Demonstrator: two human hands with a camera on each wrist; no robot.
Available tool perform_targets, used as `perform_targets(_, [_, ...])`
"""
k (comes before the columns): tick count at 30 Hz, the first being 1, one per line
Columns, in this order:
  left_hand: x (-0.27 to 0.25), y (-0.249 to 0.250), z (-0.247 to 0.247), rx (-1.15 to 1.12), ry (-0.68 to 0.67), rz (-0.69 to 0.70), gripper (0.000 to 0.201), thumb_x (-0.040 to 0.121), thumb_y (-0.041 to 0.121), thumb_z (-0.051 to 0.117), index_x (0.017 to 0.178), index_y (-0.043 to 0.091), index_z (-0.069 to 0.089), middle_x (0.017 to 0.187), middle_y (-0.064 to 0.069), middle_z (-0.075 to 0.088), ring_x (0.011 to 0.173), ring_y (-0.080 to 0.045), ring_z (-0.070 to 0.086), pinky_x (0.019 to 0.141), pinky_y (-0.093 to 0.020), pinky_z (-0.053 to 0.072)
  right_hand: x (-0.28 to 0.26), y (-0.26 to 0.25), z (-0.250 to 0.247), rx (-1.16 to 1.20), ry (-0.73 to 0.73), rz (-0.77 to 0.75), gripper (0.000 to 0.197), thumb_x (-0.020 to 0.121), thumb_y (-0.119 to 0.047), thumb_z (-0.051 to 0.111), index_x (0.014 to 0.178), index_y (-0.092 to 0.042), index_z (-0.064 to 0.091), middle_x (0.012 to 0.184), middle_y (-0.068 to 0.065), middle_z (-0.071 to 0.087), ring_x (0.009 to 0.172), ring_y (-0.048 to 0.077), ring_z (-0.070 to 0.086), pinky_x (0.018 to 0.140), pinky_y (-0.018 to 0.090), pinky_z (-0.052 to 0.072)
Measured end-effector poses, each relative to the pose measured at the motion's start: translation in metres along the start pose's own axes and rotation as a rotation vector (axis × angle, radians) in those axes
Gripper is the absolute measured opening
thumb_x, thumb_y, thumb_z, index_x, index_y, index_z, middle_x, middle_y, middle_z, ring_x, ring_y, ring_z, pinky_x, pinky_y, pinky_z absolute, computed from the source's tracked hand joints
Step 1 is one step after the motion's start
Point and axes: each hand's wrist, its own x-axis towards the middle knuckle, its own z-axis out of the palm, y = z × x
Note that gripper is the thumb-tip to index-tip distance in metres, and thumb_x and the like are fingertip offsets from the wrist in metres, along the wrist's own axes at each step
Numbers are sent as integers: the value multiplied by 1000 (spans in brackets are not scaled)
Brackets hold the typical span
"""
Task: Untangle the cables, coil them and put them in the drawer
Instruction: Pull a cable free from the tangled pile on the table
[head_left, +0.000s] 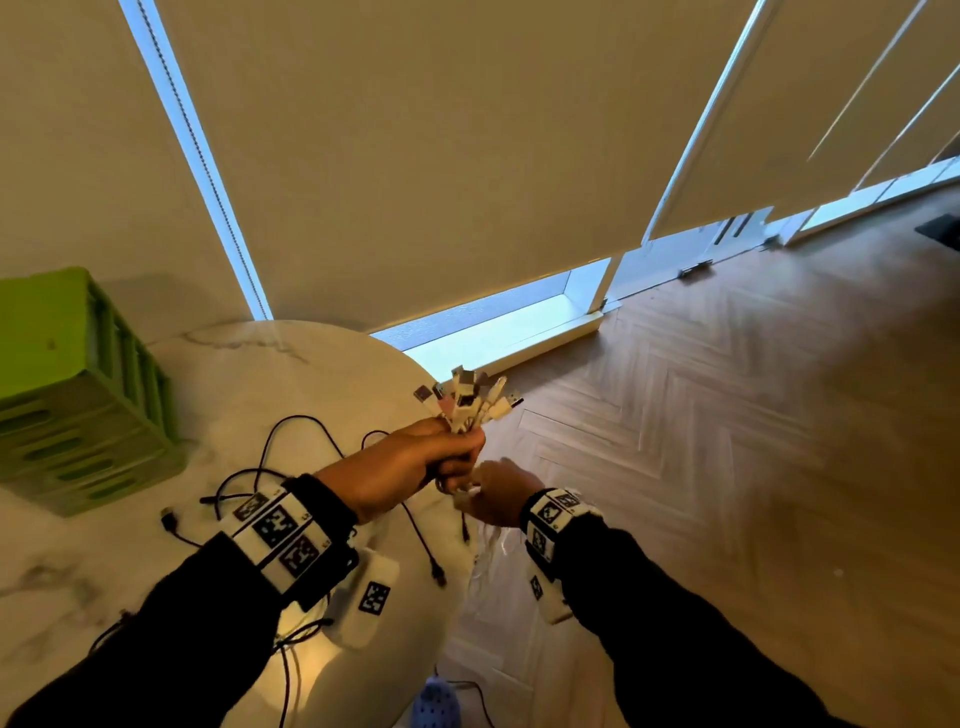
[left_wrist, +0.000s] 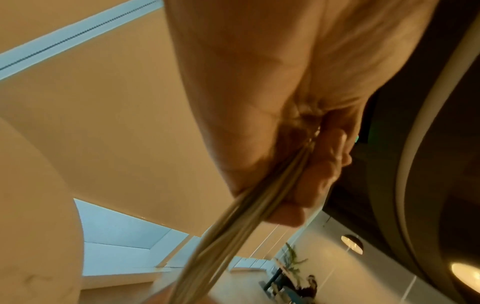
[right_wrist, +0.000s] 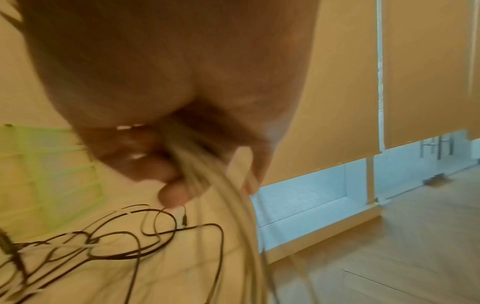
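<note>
The white cables (head_left: 470, 402) stood bunched, plug ends up, in the left hand (head_left: 410, 462), fist closed round them past the worktop (head_left: 249, 374) edge; the right hand (head_left: 498, 499) curled round their hanging strands. Sorting looked underway; coiling would follow. Black cables (head_left: 291, 457) lay at nine o'clock, the green drawer unit (head_left: 78, 395) beyond, open floor (head_left: 727, 415) at three.

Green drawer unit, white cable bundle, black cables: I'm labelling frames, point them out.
green drawer unit (head_left: 78, 395), head view, front corner.
white cable bundle (head_left: 467, 400), head view, connector ends.
black cables (head_left: 291, 431), head view, loop on table.
</note>
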Motion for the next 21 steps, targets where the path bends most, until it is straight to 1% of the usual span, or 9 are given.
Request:
perform_targets(2, [3, -4, 0, 64, 74, 37, 36, 95, 46, 54, 76, 16, 44, 68, 1, 33, 70, -22, 33, 77, -41, 34, 1, 8, -2, -158, 282, 51, 32, 93, -48, 53, 95, -19, 68, 94, 4, 72, 87, 27, 68, 82, 34, 50])
perform_targets(5, [7, -11, -7, 135, 219, 55, 41, 91, 63, 51, 82, 24, 58, 82, 3, 57, 90, -21, 57, 99, -49, 41, -11, 3, -3, 21, 321, -64, 49, 82, -51, 69, 122, -27, 54, 121, -4, 65, 114, 19, 58, 111, 43, 34])
perform_targets(8, [11, -14, -10, 310, 266, 22, 32, 102, 53, 43, 117, 33, 64, 126, 4, 58, 123, -8, 51, 111, -33, 33, -43, -23, -18, 470, 235, -287, 74, 86, -37, 76, 147, -29, 35, 137, -16, 49, 122, 2, 45, 103, 19, 36])
perform_targets(10, [16, -13, -5, 369, 261, 57, 21, 106, 38, 41, 122, 35, 55, 124, 8, 55, 120, -4, 50, 103, -17, 36, -57, -40, -24, 673, 217, -357, 60, 97, -26, 64, 150, -21, 36, 131, -16, 48, 118, -1, 47, 98, 12, 40])
perform_targets(12, [20, -12, 0, 353, 246, 70, 16, 106, 33, 43, 112, 30, 58, 100, 11, 60, 99, -9, 57, 85, -15, 46, -62, -49, -26, 844, 225, -322, 30, 106, -20, 46, 134, -11, 52, 118, -8, 59, 107, 7, 58, 95, 22, 48])
perform_targets(14, [24, -15, -1, 278, 215, 75, 22, 106, 38, 46, 108, 29, 65, 90, 10, 66, 88, -16, 58, 79, -29, 50, -71, -52, -29, 1010, 222, -242, 24, 107, -16, 37, 101, -10, 60, 87, 0, 60, 79, 14, 57, 78, 29, 49])
perform_targets(17, [26, -27, -6, 116, 127, 165, 31, 97, 47, 55, 125, 36, 63, 130, 14, 63, 119, -15, 58, 102, -41, 45, -80, -45, -36, 1146, 261, -209, 28, 102, -24, 38, 82, -10, 52, 70, 5, 46, 65, 16, 44, 69, 37, 40])
perform_targets(19, [24, -37, -5, 12, -38, 101, 61, 86, 42, 72, 140, 30, 49, 142, 10, 55, 134, -11, 50, 106, -34, 44, -88, -39, -43, 1288, 285, -227, 24, 91, -27, 43, 75, -11, 50, 66, 6, 41, 62, 17, 41, 66, 37, 36])
perform_targets(21, [23, -40, 4, 186, -216, -82, 66, 85, 27, 78, 141, 28, 44, 137, 22, 53, 128, 8, 48, 104, -17, 40, -98, -36, -53, 1475, 245, -279, 21, 83, -21, 46, 63, -17, 40, 60, 2, 29, 57, 17, 29, 63, 36, 27])
